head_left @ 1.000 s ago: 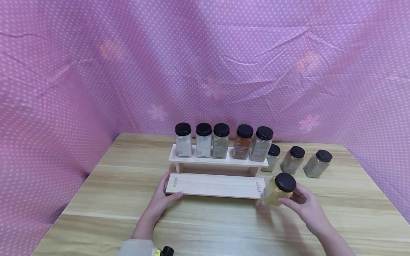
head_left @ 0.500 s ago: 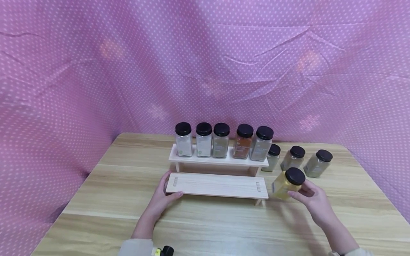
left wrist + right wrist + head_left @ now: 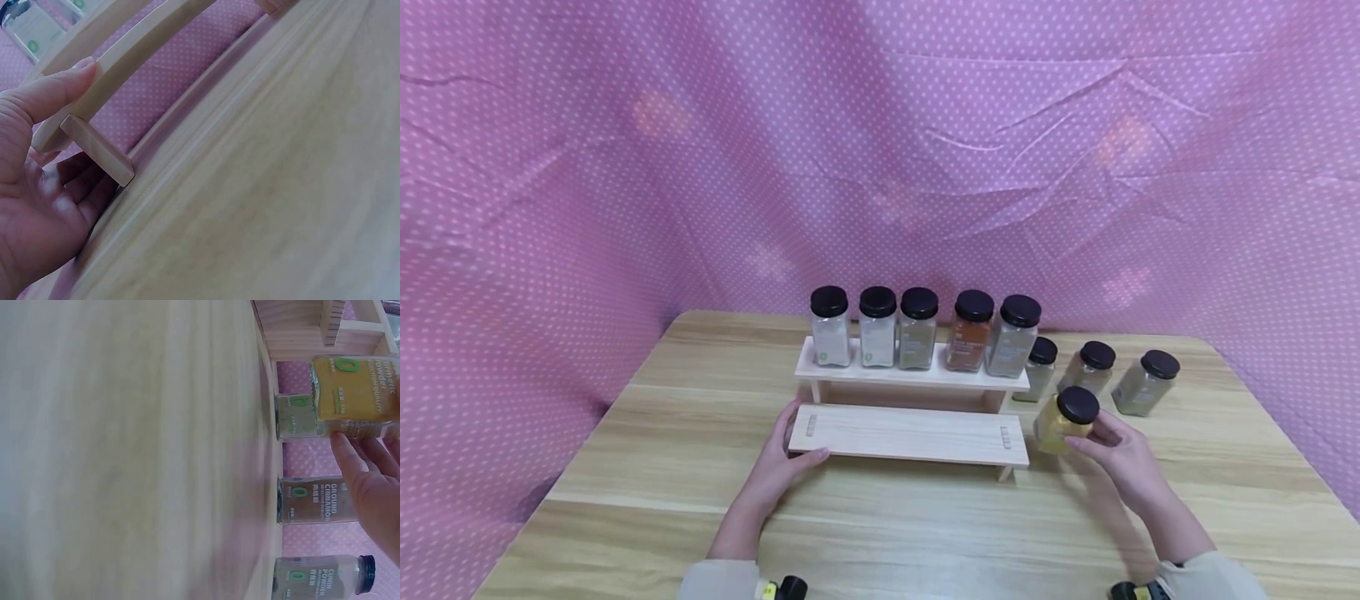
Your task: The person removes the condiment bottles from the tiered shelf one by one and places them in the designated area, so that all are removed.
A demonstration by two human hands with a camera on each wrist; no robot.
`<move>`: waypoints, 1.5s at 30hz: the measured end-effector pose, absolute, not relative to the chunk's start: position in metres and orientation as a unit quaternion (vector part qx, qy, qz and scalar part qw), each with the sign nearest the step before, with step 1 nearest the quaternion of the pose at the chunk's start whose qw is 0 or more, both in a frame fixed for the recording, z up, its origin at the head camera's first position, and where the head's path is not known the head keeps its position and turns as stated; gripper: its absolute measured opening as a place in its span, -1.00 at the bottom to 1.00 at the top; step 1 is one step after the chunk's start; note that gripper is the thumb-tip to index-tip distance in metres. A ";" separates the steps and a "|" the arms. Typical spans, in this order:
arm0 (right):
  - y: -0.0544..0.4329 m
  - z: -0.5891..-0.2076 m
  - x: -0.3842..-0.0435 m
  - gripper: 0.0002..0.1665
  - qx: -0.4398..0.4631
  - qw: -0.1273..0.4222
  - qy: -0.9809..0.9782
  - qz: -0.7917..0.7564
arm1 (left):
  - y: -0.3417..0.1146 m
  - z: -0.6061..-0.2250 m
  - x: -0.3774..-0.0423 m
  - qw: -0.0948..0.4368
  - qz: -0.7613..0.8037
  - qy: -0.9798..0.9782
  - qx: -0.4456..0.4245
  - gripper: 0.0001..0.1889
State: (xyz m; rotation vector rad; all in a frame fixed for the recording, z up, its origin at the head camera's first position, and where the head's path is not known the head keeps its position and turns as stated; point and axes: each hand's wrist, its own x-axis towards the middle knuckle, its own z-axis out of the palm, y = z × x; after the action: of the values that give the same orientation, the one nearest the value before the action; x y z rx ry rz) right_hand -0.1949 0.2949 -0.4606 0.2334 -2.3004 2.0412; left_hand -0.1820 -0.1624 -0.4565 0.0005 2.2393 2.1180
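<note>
A two-tier wooden spice rack [image 3: 910, 433] stands at the table's middle. At the left end of its lower tier, my left hand [image 3: 773, 462] grips the board, thumb over the front edge; in the left wrist view its other fingers lie behind a rack leg [image 3: 103, 153]. My right hand [image 3: 1122, 457] holds a square jar of turmeric powder [image 3: 350, 389] with a black lid, just right of the lower tier. The jar is tilted in the head view, and in the right wrist view it is raised off the tabletop. Nothing stands on the lower tier.
Several black-lidded jars line the upper tier, among them a reddish-brown one [image 3: 967, 343]. Right of the rack stand a partly hidden jar [image 3: 1036, 379], a ground cinnamon jar [image 3: 319, 500] and a cumin powder jar [image 3: 312, 578]. A pink dotted curtain [image 3: 880, 167] hangs behind the table.
My right hand has carried the turmeric jar away from the lower tier's right end, first rightward, then slightly back left and farther from me. My left hand has stayed in place.
</note>
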 end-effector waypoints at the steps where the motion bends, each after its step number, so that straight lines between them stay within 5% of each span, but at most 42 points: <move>1: 0.294 -0.461 -0.196 -0.28 0.084 0.028 -0.742 0.665 | -0.162 -0.456 -0.182 0.030 0.687 0.726 0.000 -0.01; 6: 0.279 -0.440 -0.191 -0.46 0.110 0.025 -0.719 0.686 | -0.163 -0.455 -0.182 0.029 0.689 0.724 0.005 -0.02; 24: 0.274 -0.437 -0.201 -0.48 0.058 -0.021 -0.724 0.687 | -0.162 -0.454 -0.181 0.024 0.690 0.723 0.007 -0.01; 45: 0.276 -0.438 -0.207 -0.19 0.028 -0.043 -0.803 0.593 | -0.162 -0.456 -0.182 0.028 0.692 0.721 0.008 -0.03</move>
State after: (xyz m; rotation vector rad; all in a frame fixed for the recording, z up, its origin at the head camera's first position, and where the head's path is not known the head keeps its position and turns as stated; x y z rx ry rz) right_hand -0.2074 0.2763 -0.4375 0.0907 -2.5962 1.9164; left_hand -0.1817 -0.1620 -0.4563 0.0234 2.2256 2.1367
